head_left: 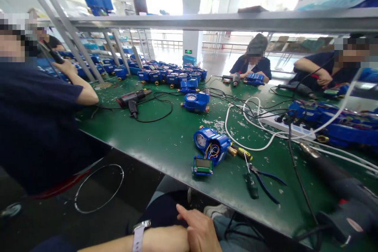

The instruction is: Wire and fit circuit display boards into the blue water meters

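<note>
My left hand lies low at the bottom edge, below the bench, with a pale-strapped watch on its wrist; its fingers are hidden. Across it rests my right hand, one finger stretched out to the upper left, holding no tool or part. On the bench in front sits an opened blue water meter with coloured wires showing. Its small display module lies at the near side. Right of it are a screwdriver, a yellow-and-black-handled tool and blue-handled pliers.
A hot-air gun lies at the right, another heat gun at the left. White cable loops toward a power strip. Several blue meters crowd the back. A shelf spans overhead. Co-workers sit left and opposite.
</note>
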`<state>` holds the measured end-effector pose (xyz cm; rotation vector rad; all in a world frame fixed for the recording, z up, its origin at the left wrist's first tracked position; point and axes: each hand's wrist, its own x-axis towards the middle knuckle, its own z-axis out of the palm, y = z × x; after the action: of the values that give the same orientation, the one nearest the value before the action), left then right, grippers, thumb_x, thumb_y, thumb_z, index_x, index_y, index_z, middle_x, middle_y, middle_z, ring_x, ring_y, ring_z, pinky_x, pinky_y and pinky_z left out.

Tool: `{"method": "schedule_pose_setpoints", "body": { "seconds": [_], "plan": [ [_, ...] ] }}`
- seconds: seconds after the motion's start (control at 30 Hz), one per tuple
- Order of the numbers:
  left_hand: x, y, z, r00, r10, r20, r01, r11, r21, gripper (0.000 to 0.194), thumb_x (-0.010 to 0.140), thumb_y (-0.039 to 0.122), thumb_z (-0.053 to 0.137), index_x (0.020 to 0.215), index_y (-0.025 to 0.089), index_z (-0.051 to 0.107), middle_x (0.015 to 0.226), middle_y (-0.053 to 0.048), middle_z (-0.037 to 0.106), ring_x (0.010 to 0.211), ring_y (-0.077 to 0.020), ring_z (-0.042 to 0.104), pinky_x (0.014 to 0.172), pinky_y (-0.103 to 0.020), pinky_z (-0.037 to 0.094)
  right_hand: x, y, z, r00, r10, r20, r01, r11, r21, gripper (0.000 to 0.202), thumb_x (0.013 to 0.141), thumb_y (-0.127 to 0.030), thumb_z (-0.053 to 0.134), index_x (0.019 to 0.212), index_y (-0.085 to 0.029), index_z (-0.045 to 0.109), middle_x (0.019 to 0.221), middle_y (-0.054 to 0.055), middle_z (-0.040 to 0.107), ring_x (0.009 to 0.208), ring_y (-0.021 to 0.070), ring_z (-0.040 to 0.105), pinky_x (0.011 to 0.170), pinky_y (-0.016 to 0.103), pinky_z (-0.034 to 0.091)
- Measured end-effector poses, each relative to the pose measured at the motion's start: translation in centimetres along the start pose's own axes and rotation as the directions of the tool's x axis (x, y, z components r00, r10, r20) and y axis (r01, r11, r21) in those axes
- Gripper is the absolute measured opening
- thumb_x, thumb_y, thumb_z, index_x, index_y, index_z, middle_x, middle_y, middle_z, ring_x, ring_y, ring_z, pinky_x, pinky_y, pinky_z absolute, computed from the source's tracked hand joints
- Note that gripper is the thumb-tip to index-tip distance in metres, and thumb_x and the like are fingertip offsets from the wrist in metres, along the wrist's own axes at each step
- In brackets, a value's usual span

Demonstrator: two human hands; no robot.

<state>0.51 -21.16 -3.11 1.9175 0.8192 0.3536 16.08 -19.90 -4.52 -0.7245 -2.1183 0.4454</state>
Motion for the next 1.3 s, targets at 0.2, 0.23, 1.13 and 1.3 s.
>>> {"method": "schedule_pose_setpoints", "body": {
  "seconds": [0.2,0.23,1.13,1.3],
  "plan": [
    [-1.4,4.1,-4.3,0.997,-0.033,0.074,0.048,0.974,-0.223,0.045,0.083,0.022,0.056,0.128,0.026,0.056,0.113,-0.004,0.072,0.096,-0.0208,0.071,0.083,-0.029,0.057,-2.2,2.9,-1.6,0.989,0.047,-0.14,-0.064,0.991,-0.118,0.035,0.101,-0.025,0.032,0.119,-0.018,0.061,0.086,0.007,0.073,0.075,0.0183,0.071,0.063,0.027,0.057],
    [-1.8,4.0,-5.6,0.997,-0.053,-0.048,0.043,0.981,-0.187,0.045,0.086,0.024,0.055,0.131,0.027,0.055,0.116,-0.004,0.071,0.102,-0.0198,0.069,0.09,-0.03,0.055,-2.3,3.4,-2.0,0.985,0.053,-0.164,-0.078,0.985,-0.152,0.031,0.099,-0.022,0.038,0.118,-0.018,0.062,0.092,0.008,0.073,0.08,0.0202,0.071,0.067,0.03,0.058],
    [12.1,-11.8,-23.5,0.889,-0.074,-0.451,0.343,0.76,0.552,0.056,0.096,0.045,0.041,0.147,0.021,0.036,0.157,-0.013,0.031,0.147,-0.0291,0.025,0.118,-0.057,0.016,-2.3,7.3,-6.4,0.94,0.083,-0.33,-0.29,0.706,-0.646,0.025,0.098,-0.034,0.047,0.105,-0.02,0.066,0.094,0.007,0.073,0.083,0.0227,0.069,0.07,0.036,0.054],
    [13.7,-13.2,-25.8,0.865,-0.017,-0.502,0.309,0.807,0.503,0.041,0.097,0.031,0.047,0.135,0.017,0.05,0.146,-0.012,0.05,0.138,-0.028,0.041,0.115,-0.057,0.026,-1.4,7.7,-7.0,0.918,0.144,-0.37,-0.36,0.696,-0.621,0.027,0.099,-0.035,0.046,0.104,-0.019,0.066,0.092,0.006,0.072,0.081,0.0204,0.068,0.071,0.032,0.054]
  ]
}}
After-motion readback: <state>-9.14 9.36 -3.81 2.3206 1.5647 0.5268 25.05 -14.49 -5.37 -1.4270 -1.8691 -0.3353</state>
